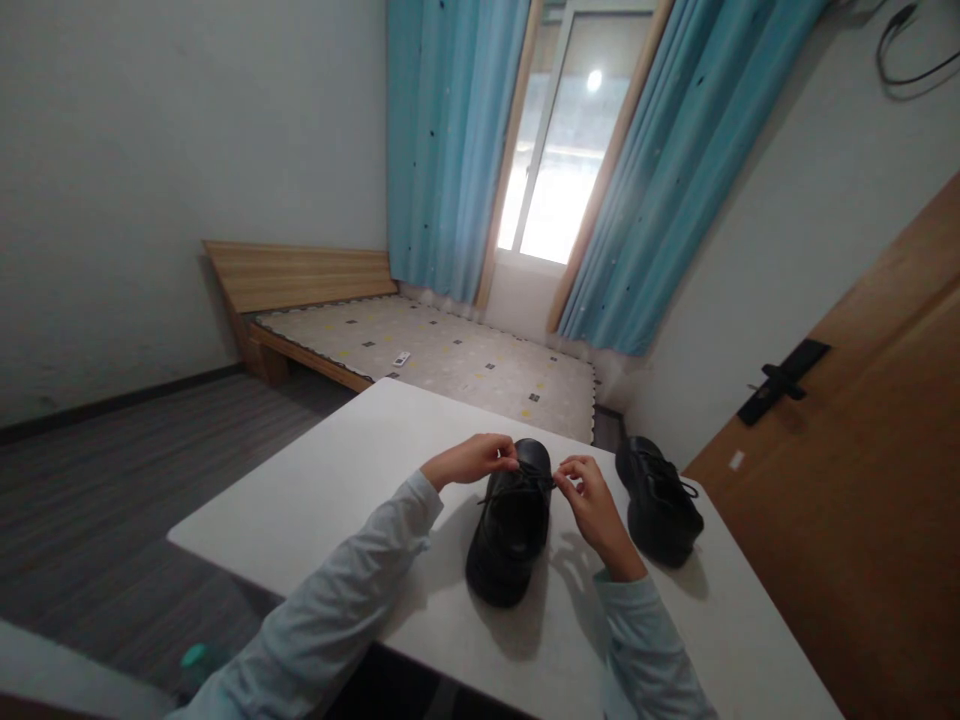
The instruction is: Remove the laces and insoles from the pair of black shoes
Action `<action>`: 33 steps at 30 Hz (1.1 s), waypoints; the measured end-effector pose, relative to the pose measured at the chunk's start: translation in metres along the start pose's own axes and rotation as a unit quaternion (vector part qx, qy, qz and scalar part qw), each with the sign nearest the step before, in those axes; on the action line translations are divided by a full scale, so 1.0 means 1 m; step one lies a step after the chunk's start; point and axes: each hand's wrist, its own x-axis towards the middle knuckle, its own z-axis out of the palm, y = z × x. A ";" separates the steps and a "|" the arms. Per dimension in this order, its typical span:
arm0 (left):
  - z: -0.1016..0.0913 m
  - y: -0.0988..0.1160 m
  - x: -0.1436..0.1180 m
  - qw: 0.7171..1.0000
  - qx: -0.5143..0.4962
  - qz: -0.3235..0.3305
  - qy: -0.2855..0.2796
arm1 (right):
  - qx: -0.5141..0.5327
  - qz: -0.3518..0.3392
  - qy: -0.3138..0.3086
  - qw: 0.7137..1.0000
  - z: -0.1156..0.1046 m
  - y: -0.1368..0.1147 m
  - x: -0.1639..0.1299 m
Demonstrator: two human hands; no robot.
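Left hand (471,460): grip pinched closed on the lace (525,482), at the shoe's left side.
Right hand (592,500): grip pinched closed on the lace, at the shoe's right side.
Shoe (510,535): black, mid-desk (315,500), between both hands.
Second shoe (660,500): near, to the right, untouched.

We see 2nd black shoe (660,497) on white tabletop (315,490), bed (450,355) w/ remote (402,358), blue curtains (450,140), wooden door (862,480).
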 end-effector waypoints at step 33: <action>0.011 0.020 0.006 0.996 0.057 0.009 0.070 | 0.111 0.098 0.004 0.989 0.015 -0.009 0.004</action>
